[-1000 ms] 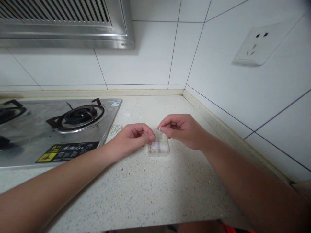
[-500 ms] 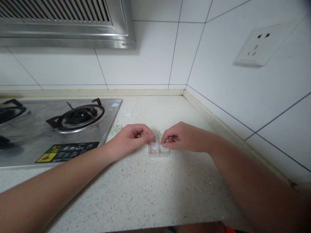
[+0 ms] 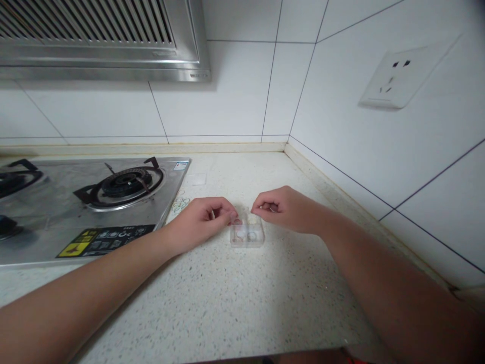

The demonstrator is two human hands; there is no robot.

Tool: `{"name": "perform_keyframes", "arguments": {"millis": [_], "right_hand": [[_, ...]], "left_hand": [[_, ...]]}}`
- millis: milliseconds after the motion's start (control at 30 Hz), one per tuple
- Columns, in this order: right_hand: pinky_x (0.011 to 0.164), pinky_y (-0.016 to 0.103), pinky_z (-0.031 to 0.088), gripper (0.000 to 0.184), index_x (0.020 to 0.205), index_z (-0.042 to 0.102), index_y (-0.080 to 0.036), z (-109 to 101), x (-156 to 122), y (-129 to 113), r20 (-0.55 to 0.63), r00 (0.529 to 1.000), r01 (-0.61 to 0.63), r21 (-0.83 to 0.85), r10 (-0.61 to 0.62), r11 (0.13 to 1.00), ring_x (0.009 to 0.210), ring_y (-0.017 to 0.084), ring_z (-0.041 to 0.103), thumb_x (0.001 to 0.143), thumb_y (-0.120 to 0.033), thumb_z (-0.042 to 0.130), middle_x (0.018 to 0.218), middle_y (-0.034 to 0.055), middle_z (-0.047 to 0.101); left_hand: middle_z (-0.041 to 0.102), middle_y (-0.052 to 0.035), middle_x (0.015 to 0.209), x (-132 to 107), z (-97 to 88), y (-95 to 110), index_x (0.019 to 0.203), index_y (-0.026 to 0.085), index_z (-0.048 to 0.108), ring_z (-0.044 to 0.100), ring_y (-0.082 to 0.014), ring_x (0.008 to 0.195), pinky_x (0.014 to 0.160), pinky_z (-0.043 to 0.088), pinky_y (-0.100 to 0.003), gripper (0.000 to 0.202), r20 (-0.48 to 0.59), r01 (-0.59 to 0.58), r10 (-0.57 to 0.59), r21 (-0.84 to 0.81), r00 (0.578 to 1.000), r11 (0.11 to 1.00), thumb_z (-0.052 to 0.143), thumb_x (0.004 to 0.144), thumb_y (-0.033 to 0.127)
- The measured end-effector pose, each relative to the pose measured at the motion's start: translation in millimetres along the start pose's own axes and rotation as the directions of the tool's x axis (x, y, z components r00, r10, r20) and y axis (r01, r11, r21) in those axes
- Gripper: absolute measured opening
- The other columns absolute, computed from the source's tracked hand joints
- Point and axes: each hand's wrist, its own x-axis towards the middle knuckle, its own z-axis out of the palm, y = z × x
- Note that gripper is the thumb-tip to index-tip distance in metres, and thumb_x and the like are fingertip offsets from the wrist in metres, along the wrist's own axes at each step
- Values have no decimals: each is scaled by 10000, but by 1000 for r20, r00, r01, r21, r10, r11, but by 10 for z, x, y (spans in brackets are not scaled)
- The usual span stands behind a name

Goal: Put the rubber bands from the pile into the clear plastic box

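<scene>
A small clear plastic box with compartments rests on the counter between my hands. Thin loops lie inside it, a reddish one in the left part and a greenish one in the right. My left hand is closed in a pinch at the box's far left corner, with a small red loop showing at its fingertips. Above and just beyond the box's far right side, my right hand has thumb and finger pressed together; whatever is between them is too small to make out. Several coloured loops lie left of my left hand.
A gas stove with black pot supports fills the left of the speckled counter. A clear flat piece lies near the stove's edge. Tiled walls meet at the back right, with a socket. A range hood hangs above.
My right hand has lifted away from the box, slightly up, uncovering its right compartment. My left hand has stayed at the corner. The view has tilted a little.
</scene>
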Motion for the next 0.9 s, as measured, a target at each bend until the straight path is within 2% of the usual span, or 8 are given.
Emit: {"name": "perform_keyframes", "arguments": {"millis": [133, 233, 400, 467, 600, 633, 767, 900], "right_hand": [[578, 254, 323, 218, 897, 704, -160, -5, 20, 98, -37, 999, -4, -104, 0, 995, 587, 97, 497, 880, -315, 552, 693, 12, 624], [585, 257, 328, 206, 905, 702, -162, -12, 25, 154, -48, 999, -7, -153, 0, 988, 598, 102, 509, 876, -298, 551, 702, 13, 630], [602, 262, 337, 200, 912, 701, -165, -25, 22, 191, -60, 998, -22, -157, 12, 987, 624, 113, 529, 870, -288, 549, 724, 22, 639], [609, 264, 340, 200, 907, 699, -163, -25, 23, 199, -60, 998, -18, -152, 9, 988, 630, 117, 534, 870, -288, 547, 729, 26, 643], [606, 268, 333, 189, 904, 698, -167, -23, 28, 208, -57, 998, -3, -169, -7, 986, 627, 119, 531, 864, -277, 549, 731, 28, 648], [603, 269, 330, 187, 903, 698, -168, -24, 28, 208, -55, 998, -1, -180, -10, 984, 624, 119, 529, 862, -274, 549, 728, 27, 648], [601, 269, 329, 193, 902, 696, -168, -27, 25, 207, -46, 999, -4, -205, -5, 979, 624, 120, 530, 869, -279, 541, 725, 26, 649], [601, 269, 333, 201, 905, 696, -173, -26, 20, 215, -41, 999, -11, -221, 2, 975, 625, 120, 533, 875, -291, 536, 718, 20, 647]], "left_hand": [[640, -14, 759, -12, -61, -31, 956, 181, 687, 512, -111, 637, 591, 368, -227, 248, -19, -107, 116, 260, 993, 960, 527, 928, 368], [662, -25, 831, -13, -147, -28, 979, 192, 674, 544, -118, 668, 619, 382, -240, 245, 0, -138, 151, 405, 989, 904, 508, 939, 369], [678, -43, 890, 6, -395, -39, 987, 184, 655, 567, -130, 690, 638, 369, -263, 263, -75, -124, 253, 717, 965, 686, 475, 953, 372], [681, -44, 930, 15, -530, -84, 1013, 191, 647, 584, -141, 724, 636, 364, -268, 272, -85, -91, 249, 780, 965, 619, 459, 959, 379], [682, -48, 1042, 25, -821, -264, 1068, 222, 641, 618, -194, 896, 689, 369, -287, 260, 55, -123, 144, 844, 988, 522, 436, 963, 342], [681, -50, 1059, 25, -885, -318, 1086, 229, 642, 618, -201, 893, 688, 364, -292, 266, 56, -106, 114, 855, 992, 507, 434, 963, 339], [677, -67, 1067, 33, -1042, -484, 1069, 208, 670, 612, -199, 889, 738, 376, -293, 267, 80, -80, 25, 821, 996, 565, 474, 946, 340], [683, -63, 1042, 50, -1028, -513, 1041, 196, 693, 610, -190, 895, 771, 387, -281, 276, 162, -121, -1, 741, 987, 661, 489, 945, 355]]}}
